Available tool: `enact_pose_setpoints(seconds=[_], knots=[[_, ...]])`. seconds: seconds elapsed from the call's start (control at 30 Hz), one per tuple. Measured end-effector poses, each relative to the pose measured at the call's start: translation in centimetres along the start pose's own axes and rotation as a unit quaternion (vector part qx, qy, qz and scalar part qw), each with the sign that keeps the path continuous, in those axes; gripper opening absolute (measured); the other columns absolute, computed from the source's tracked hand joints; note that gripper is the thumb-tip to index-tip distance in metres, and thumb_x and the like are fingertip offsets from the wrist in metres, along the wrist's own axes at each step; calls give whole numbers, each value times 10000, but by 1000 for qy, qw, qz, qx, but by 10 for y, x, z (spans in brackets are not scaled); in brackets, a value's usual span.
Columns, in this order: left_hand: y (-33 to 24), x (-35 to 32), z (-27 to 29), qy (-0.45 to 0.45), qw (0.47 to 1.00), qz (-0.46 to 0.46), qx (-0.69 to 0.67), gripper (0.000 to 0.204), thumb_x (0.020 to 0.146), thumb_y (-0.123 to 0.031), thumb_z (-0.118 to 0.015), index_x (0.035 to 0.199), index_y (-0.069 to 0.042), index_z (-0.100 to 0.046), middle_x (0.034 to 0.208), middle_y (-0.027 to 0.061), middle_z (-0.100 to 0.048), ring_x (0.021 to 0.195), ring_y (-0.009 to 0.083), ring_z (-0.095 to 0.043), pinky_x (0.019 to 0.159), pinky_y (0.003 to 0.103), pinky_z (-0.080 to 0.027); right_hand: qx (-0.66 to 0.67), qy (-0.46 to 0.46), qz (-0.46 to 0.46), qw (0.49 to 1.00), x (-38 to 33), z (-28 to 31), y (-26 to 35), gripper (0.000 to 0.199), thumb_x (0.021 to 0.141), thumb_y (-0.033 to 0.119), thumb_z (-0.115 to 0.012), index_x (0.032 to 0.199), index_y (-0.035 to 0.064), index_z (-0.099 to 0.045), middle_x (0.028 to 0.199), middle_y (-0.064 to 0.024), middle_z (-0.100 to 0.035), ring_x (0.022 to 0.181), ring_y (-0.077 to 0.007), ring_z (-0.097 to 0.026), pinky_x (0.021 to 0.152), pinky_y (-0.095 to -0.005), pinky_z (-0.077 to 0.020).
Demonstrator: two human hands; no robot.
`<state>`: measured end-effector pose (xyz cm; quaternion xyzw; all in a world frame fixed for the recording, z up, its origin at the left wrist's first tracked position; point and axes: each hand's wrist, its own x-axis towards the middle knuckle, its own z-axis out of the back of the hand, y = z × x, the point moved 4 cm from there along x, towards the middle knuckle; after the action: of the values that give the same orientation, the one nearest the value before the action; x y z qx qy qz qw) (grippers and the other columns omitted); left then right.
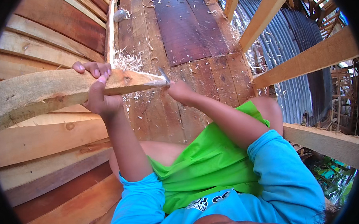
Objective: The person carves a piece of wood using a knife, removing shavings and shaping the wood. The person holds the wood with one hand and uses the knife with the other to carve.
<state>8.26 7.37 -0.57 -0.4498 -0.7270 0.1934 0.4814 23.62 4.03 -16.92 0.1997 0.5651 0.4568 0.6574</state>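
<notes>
A thick wooden beam [44, 88] comes in from the left and tapers to a narrow tip on its right. My left hand [101, 89] is wrapped over the beam, thumb and fingers closed on it. At the tapered end, my right hand [181, 91] is closed around a tool with a short grey metal blade [164, 75]. That blade touches or nearly touches the beam's tip; its handle is hidden in my fist, so the exact kind of tool does not show. Curled wood shavings [130, 62] lie behind and below the beam.
The plank floor [202, 80] is strewn with shavings. A board wall [47, 137] stands at left, with a small pale lump [121, 15] at its far end. Wooden rails [306, 60] line the right side, corrugated metal sheets [283, 45] beyond them.
</notes>
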Motion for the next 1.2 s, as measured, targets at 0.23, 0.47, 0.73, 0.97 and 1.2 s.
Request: enact_pose_setpoints(seconds=[0.23,0.47,0.73,0.97,1.2], knots=[[-3,-2,0,-45,997,-16,56,414,655,13,-478,1044,-106,-402,795,43,-437,717,149,-430,765,334,-382,-16,-9,109,994,9,-10,3,481,1011,299,-330,968,-93,-604,632,-147,-582,490,-228,-571,480,-418,-448],[-4,-4,-4,-85,992,-49,82,438,659,71,-453,1071,-74,-411,788,50,-437,696,149,-433,744,327,-404,-45,-51,-31,997,16,-25,-33,473,989,317,-365,1008,-78,-625,885,-246,-668,755,-385,-660,717,-468,-508],[-10,-7,1,-197,974,-63,94,485,664,111,-478,1110,-61,-397,768,50,-455,696,132,-455,720,321,-444,-50,-76,-7,996,12,-21,-21,496,1004,328,-359,903,-98,-594,684,-193,-617,559,-295,-622,532,-453,-467],[-19,6,47,-143,988,-50,-22,399,620,-21,-463,989,-163,-407,720,11,-433,655,140,-426,701,331,-404,-26,-67,25,997,24,13,-4,417,956,260,-425,954,-102,-632,924,-282,-656,891,-406,-646,798,-474,-486],[9,1,41,-123,991,-58,-9,353,651,-19,-462,967,-157,-388,704,21,-427,665,154,-423,720,350,-398,-8,-104,146,984,16,17,-4,374,954,257,-438,961,-72,-616,904,-260,-654,868,-394,-643,808,-476,-481]])
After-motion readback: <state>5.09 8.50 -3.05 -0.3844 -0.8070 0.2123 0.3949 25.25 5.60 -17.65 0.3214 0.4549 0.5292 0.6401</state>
